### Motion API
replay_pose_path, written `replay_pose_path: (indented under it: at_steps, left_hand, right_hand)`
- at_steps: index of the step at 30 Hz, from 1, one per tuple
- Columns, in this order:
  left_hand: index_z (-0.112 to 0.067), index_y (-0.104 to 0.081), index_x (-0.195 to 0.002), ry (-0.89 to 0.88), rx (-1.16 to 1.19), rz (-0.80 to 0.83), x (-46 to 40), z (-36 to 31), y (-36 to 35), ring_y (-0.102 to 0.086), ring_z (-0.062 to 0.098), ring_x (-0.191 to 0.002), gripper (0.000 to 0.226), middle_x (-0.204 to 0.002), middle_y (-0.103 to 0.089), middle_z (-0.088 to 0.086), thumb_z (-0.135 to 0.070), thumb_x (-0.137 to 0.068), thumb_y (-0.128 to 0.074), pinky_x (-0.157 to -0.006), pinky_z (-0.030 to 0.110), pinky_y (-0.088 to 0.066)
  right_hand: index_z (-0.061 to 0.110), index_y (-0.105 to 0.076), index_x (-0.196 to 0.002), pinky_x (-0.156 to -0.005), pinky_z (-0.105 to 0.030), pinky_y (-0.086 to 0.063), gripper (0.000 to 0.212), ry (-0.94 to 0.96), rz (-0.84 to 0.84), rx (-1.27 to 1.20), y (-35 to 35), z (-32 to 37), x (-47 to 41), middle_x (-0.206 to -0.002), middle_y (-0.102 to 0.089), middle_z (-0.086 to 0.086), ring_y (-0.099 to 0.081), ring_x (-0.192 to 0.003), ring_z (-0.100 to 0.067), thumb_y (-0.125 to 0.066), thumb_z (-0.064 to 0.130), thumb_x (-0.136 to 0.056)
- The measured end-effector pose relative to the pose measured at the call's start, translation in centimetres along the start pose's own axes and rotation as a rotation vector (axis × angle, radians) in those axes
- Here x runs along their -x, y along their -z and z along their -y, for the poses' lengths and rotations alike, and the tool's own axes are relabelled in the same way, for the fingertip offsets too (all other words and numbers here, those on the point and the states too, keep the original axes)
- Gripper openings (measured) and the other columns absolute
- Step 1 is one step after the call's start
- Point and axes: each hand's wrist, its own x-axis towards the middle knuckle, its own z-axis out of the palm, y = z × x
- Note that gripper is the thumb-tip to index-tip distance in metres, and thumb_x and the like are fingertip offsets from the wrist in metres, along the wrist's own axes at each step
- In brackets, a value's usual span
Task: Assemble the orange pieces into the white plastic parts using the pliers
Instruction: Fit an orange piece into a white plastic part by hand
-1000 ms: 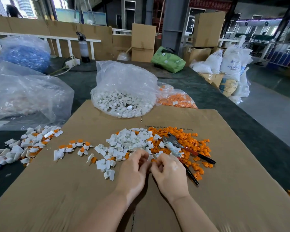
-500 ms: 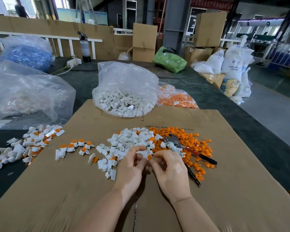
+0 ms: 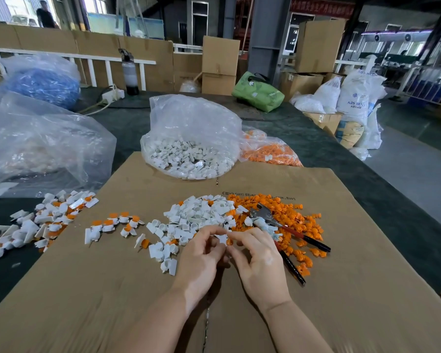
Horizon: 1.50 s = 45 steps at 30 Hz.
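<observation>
left hand point(image 3: 201, 261) and right hand point(image 3: 259, 263) fingertips together, pinching white part point(image 3: 222, 238), orange piece point(image 3: 229, 242)

cardboard sheet point(image 3: 239, 314) matt | pliers point(image 3: 265, 217) metal | bag point(image 3: 191, 128) glossy, probably plastic

A small white plastic part point(image 3: 222, 238) with an orange piece point(image 3: 229, 241) at its right edge sits pinched above the cardboard, before heaps of loose white parts point(image 3: 199, 215) and orange pieces point(image 3: 278, 212) — red-and-black-handled pliers point(image 3: 285, 231) lie flat across the orange heap.
</observation>
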Motion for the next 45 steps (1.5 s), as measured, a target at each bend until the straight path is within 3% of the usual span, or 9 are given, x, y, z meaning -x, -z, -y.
replay_pose_path:
  at_steps: [16, 22, 26, 29, 32, 36, 39, 45]
  left_hand:
    - [-0.022, -0.065, -0.091, 0.015, 0.031, -0.026, 0.0, -0.2, -0.3, -0.061, 0.012, -0.062, 0.017, -0.065, -0.059, 0.005, -0.006, -0.091, -0.057, -0.061, 0.02, -0.052]
    - [-0.01, -0.061, -0.097, 0.035, 0.021, -0.045, -0.4, -0.4, -0.5, -0.06, 0.012, -0.057, 0.01, -0.061, -0.056, 0.005, -0.004, -0.09, -0.058, -0.059, 0.022, -0.053]
    - [-0.014, -0.061, -0.096, 0.051, -0.011, -0.076, -0.6, -0.3, -0.7, -0.06, 0.008, -0.053, 0.011, -0.053, -0.06, -0.005, -0.005, -0.091, -0.057, -0.053, 0.018, -0.05]
    - [-0.019, -0.061, -0.095, 0.052, -0.061, -0.093, -0.7, -0.2, -0.7, -0.061, 0.005, -0.055, 0.013, -0.054, -0.06, -0.008, -0.008, -0.091, -0.057, -0.054, 0.016, -0.049]
    - [-0.02, -0.062, -0.093, 0.057, -0.084, -0.111, -0.7, -0.1, -0.8, -0.061, 0.005, -0.055, 0.014, -0.057, -0.058, -0.006, -0.008, -0.09, -0.057, -0.055, 0.019, -0.051]
    - [-0.019, -0.061, -0.094, 0.059, -0.111, -0.1, -0.9, -0.3, -0.7, -0.062, 0.006, -0.055, 0.013, -0.052, -0.056, -0.01, -0.008, -0.091, -0.057, -0.063, 0.027, -0.055]
    - [-0.018, -0.06, -0.095, 0.054, -0.106, -0.095, -0.9, -0.5, -0.7, -0.062, 0.006, -0.055, 0.012, -0.052, -0.056, -0.01, -0.007, -0.091, -0.056, -0.06, 0.023, -0.054]
    - [-0.017, -0.06, -0.094, 0.046, -0.106, -0.096, -0.7, -0.6, -0.8, -0.063, 0.009, -0.056, 0.012, -0.054, -0.056, -0.008, -0.007, -0.091, -0.056, -0.069, 0.036, -0.056]
  right_hand:
    - [0.013, -0.071, -0.097, -0.079, -0.021, -0.043, 0.023, 0.007, 0.007, 0.017, -0.1, -0.2, -0.1, -0.086, -0.061, 0.003, -0.057, -0.085, -0.017, -0.073, 0.002, -0.077]
    - [0.016, -0.071, -0.098, -0.079, -0.029, -0.043, 0.026, -0.043, -0.049, 0.052, -0.1, -0.2, 0.0, -0.088, -0.06, 0.004, -0.055, -0.087, -0.016, -0.076, 0.007, -0.074]
    - [0.016, -0.067, -0.109, -0.086, -0.042, -0.037, 0.031, -0.238, -0.151, 0.309, 0.9, -0.9, -0.2, -0.105, -0.062, -0.003, -0.055, -0.102, -0.025, -0.073, 0.017, -0.078]
    - [0.022, -0.04, -0.138, -0.108, -0.047, -0.017, 0.053, -0.568, 0.1, 0.557, 2.3, -1.7, -1.2, -0.139, -0.041, -0.002, -0.032, -0.131, -0.024, -0.051, 0.042, -0.09]
    - [0.023, -0.022, -0.145, -0.111, -0.055, -0.005, 0.065, -0.713, 0.309, 0.576, 3.1, -2.6, -2.0, -0.15, -0.024, -0.002, -0.015, -0.139, -0.023, -0.041, 0.05, -0.089]
    - [0.021, -0.037, -0.132, -0.11, -0.059, -0.005, 0.052, -0.745, 0.402, 0.593, 3.6, -2.6, -3.1, -0.142, -0.031, -0.004, -0.021, -0.135, -0.026, -0.041, 0.048, -0.088]
    - [0.02, -0.043, -0.125, -0.11, -0.06, -0.004, 0.046, -0.771, 0.423, 0.608, 3.7, -2.7, -3.6, -0.14, -0.033, -0.005, -0.022, -0.134, -0.027, -0.042, 0.045, -0.087]
    - [0.019, -0.045, -0.124, -0.11, -0.06, -0.006, 0.05, -0.769, 0.416, 0.632, 3.4, -2.9, -4.0, -0.141, -0.032, -0.007, -0.022, -0.134, -0.028, -0.041, 0.051, -0.086]
